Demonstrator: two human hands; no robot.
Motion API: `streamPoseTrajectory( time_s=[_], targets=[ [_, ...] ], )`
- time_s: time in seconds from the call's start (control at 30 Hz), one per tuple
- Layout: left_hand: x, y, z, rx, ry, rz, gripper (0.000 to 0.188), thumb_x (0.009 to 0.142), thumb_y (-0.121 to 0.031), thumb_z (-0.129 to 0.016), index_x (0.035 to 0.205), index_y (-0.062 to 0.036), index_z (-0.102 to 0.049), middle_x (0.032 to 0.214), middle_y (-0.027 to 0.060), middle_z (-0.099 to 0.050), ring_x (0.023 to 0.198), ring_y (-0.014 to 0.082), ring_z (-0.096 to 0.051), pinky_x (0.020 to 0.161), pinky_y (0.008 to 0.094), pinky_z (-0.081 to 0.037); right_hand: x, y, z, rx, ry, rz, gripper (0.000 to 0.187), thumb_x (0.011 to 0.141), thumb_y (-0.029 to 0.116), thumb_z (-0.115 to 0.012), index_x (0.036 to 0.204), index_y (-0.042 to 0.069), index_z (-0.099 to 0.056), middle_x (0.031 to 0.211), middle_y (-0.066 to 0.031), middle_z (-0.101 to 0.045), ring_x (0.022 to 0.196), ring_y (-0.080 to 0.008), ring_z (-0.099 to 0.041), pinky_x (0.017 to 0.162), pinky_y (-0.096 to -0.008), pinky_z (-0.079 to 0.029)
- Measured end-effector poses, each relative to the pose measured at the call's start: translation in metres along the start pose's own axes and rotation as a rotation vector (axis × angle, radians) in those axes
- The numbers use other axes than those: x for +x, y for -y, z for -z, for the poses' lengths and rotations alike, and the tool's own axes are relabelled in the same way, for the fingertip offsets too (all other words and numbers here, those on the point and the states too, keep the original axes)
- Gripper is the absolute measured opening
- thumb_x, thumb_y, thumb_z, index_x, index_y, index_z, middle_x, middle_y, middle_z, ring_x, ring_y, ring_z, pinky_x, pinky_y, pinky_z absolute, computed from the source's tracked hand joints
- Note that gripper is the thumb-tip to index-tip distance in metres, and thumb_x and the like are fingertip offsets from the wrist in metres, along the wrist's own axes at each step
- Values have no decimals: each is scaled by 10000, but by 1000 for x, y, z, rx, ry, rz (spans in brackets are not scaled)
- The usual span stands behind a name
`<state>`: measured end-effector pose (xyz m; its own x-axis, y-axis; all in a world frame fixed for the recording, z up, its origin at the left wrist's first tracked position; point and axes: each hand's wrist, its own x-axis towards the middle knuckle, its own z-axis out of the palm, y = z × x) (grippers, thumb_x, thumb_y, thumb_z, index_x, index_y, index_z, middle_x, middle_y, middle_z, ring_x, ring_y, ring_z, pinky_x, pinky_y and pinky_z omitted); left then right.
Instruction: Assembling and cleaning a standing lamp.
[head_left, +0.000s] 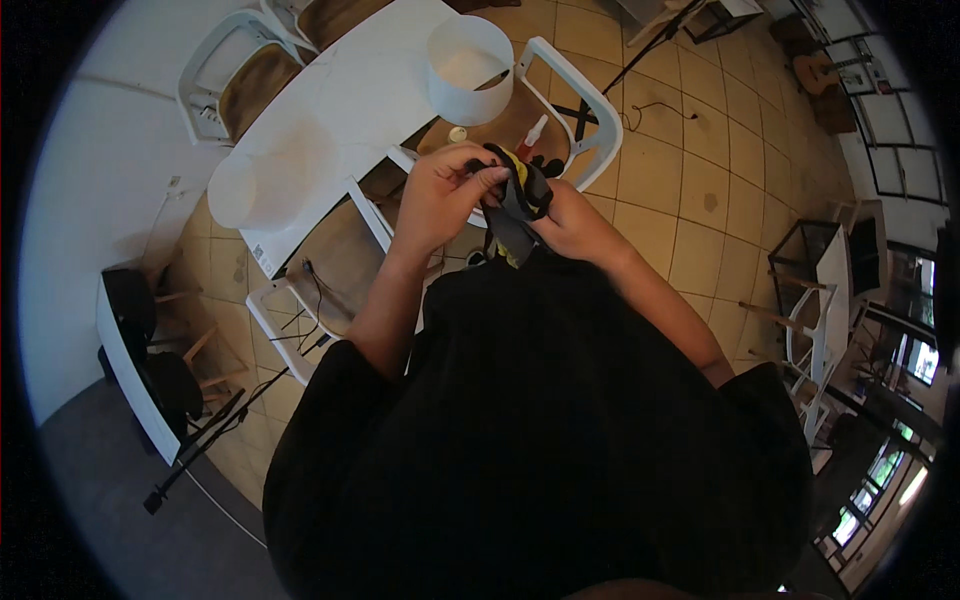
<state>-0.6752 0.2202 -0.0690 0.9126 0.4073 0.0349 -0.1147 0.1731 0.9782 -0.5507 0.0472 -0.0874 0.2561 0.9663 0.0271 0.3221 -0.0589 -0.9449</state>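
Close in front of my chest I hold a soft grey fabric item (509, 208) with black edging and yellow patches; its exact kind is unclear. My left hand (437, 197) pinches its upper left edge between thumb and fingers. Around its right side, my right hand (573, 224) is closed, with the fingers partly hidden behind the cloth. Just beyond my hands, a small bottle (534, 135) with a white top and red lower part rests on the brown seat of a white chair (603, 125). A small round cream-coloured object (458, 134) lies on that seat too.
A large white cylindrical container (470, 75) stands beyond my hands, beside the white table (330, 100). Another white rounded container (233, 190) is at the table's left end. A white-framed chair (340, 265) is close on my left. Thin black stands (215, 430) and cables occupy the tiled floor.
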Motion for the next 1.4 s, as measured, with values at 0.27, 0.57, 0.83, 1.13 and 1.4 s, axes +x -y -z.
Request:
streamPoseTrajectory(
  time_s=[0.27,0.57,0.83,1.13,1.4],
  targets=[
    [20,-25,-45,152,81,-118,103,934,-14,-696,1011,45,-729,935,57,-655,789,110,-653,684,240,-530,-23,14,20,-59,-224,-134,239,878,72,-590,1097,-16,-623,940,-209,-686,887,-369,-667,815,-404,-516],
    [35,-42,-139,349,270,-288,81,908,23,-693,974,23,-740,899,82,-674,804,131,-633,712,240,-474,-102,13,62,-31,-472,-52,249,863,23,-586,1101,-15,-647,1043,-208,-680,991,-393,-657,883,-412,-515],
    [71,-25,-257,442,386,-376,85,886,-21,-721,961,-8,-759,858,76,-697,789,139,-638,710,264,-484,-198,-19,149,-79,-580,-152,269,870,49,-608,1131,4,-655,1074,-191,-668,1020,-388,-643,892,-432,-508],
    [103,48,-382,496,518,-277,162,896,-17,-740,1055,-27,-769,958,66,-739,877,114,-692,768,239,-545,-296,-77,243,-97,-615,-83,274,876,6,-623,1147,10,-657,1042,-169,-689,959,-335,-672,844,-395,-535],
    [123,74,-436,417,407,-29,131,894,-74,-754,1017,-46,-791,911,57,-770,831,98,-712,749,236,-547,-322,-124,285,-160,-624,-190,237,845,23,-646,1079,22,-687,952,-167,-708,931,-349,-687,834,-410,-534]
  ],
)
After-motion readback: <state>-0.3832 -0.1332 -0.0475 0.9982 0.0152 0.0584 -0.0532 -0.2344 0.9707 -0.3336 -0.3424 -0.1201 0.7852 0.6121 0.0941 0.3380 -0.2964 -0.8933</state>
